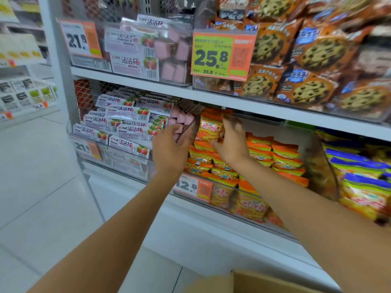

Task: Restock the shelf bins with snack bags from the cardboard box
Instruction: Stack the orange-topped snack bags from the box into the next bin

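An orange and yellow snack bag [209,127] stands upright at the back left of the clear shelf bin [321,166], above several stacked bags of the same kind [283,153]. My right hand [231,142] grips the bag's right side, fingers curled over its top edge. On the bag's left, my left hand [170,149] curls round its edge next to the bin's clear left wall. A corner of the cardboard box [264,282] shows at the bottom edge.
Left of the bin is a bin of pink strawberry snack cups [124,123]. Chocolate-chip cookie bags [313,60] fill the shelf above, behind a 25.8 price tag [222,53]. Blue and yellow bags [364,178] lie to the right. White tiled floor [42,187] spreads left.
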`<state>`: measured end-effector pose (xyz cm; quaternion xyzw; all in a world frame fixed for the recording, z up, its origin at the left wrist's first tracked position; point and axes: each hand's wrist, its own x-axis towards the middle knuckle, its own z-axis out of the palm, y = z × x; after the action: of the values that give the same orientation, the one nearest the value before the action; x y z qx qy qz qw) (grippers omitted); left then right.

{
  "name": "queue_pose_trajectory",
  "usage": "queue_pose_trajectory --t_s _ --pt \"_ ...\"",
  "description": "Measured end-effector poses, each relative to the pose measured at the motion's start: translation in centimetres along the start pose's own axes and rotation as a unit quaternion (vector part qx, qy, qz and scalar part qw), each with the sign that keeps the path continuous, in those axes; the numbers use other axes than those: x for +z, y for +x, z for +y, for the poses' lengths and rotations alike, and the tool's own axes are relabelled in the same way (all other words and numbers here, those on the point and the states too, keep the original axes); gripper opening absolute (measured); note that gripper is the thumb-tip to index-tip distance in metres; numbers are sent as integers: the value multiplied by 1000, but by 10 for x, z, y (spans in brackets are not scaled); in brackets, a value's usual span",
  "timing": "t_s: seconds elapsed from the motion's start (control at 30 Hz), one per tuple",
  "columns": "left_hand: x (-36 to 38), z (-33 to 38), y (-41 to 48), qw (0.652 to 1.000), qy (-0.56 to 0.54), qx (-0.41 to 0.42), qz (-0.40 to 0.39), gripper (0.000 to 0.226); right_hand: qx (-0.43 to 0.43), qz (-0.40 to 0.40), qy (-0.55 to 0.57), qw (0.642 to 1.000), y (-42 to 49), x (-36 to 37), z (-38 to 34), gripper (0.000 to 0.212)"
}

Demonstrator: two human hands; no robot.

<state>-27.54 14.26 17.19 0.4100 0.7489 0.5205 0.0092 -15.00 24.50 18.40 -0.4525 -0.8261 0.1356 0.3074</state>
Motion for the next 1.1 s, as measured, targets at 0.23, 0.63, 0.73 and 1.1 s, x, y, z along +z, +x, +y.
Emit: queue_pose_trajectory --t_s 0.23,0.63,0.73,1.1 --pt "3 40 -105 992 -51 1 -112 18 -64 16 -51 997 -108 -74 24 12" --pt "75 47 -290 908 55 -76 -409 5 115 -203 -46 971 -335 -95 178 17" --pt "105 14 -325 878 105 -94 -457 18 162 -279 -39 946 -380 -73 221 25" --pt "206 -119 -401 785 285 -141 -532 31 349 -330 39 876 -481 -5 334 15"
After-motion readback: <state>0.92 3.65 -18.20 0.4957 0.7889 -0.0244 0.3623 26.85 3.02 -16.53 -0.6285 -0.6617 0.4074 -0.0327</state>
